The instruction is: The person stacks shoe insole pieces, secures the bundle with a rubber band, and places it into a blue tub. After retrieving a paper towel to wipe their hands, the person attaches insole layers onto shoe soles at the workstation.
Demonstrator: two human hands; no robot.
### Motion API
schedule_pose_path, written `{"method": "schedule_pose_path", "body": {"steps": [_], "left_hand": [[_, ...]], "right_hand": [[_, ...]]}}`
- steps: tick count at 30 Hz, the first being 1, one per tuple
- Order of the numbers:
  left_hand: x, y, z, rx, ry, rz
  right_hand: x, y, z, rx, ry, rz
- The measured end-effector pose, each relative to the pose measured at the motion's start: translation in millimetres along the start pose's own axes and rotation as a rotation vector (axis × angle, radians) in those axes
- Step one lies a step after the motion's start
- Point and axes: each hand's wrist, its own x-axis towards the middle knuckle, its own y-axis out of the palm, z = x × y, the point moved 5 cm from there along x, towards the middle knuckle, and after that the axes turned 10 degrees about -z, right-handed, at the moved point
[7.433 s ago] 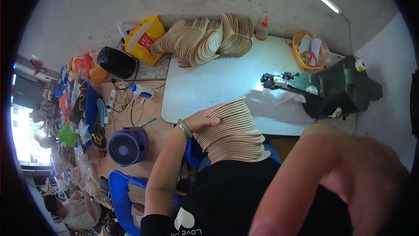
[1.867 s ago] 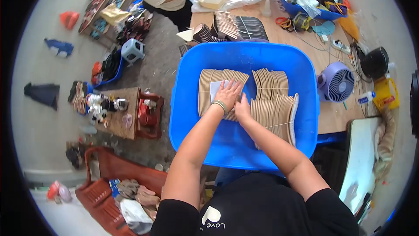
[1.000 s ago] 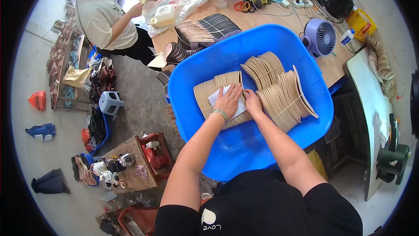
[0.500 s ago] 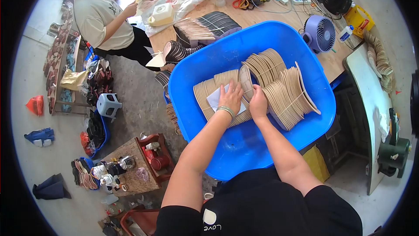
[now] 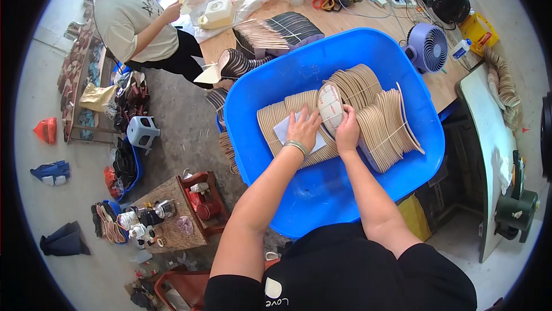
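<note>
Several tied stacks of beige insoles lie in a blue tub [image 5: 299, 207]. My left hand [image 5: 303, 128], with a bangle at the wrist, rests with spread fingers on a white paper [image 5: 282, 130] over the left stack [image 5: 270, 121]. The fingers of my right hand [image 5: 347, 130] close on the edge of a tied insole stack, whose pale outer face [image 5: 330, 104] shows red print. Behind it is another stack [image 5: 362, 84], and to the right of my right hand lies a further one [image 5: 386, 130] tied with string.
Dark and pale insole bundles [image 5: 279, 32] stand on the wooden table [image 5: 345, 17] behind the tub. A purple fan [image 5: 428, 48] is at the right. Another person [image 5: 141, 29] stands at upper left, holding a pale piece. A green machine [image 5: 514, 207] is at far right.
The stack by my right hand has tilted, so its printed outer face now shows between the other stacks. My right hand has moved slightly right and up. My left hand stays on the paper.
</note>
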Motion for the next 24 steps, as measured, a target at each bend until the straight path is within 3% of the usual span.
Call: {"method": "schedule_pose_path", "body": {"steps": [5,8,14,21,22,24], "left_hand": [[-2.5,4.0,-0.5,-0.002,-0.022,0.029],[-1.4,8.3,-3.6,0.005,-0.035,0.021],[-8.7,5.9,-0.4,0.018,-0.017,-0.015],[-16.2,5.4,0.2,0.023,-0.039,-0.008],[-17.3,6.6,-0.6,0.027,-0.05,-0.005],[-14.5,8.0,-1.3,0.035,-0.066,-0.007]], "right_hand": [[5.5,6.1,-5.0,-0.041,0.071,0.103],[5.5,10.5,-9.2,-0.087,-0.07,0.073],[7.3,6.4,-6.6,-0.078,0.058,0.064],[13.7,7.9,-12.3,0.035,-0.016,0.045],[14.1,11.7,-16.3,0.012,0.088,0.112],[11.7,11.5,-11.9,-0.048,0.046,0.163]]}}
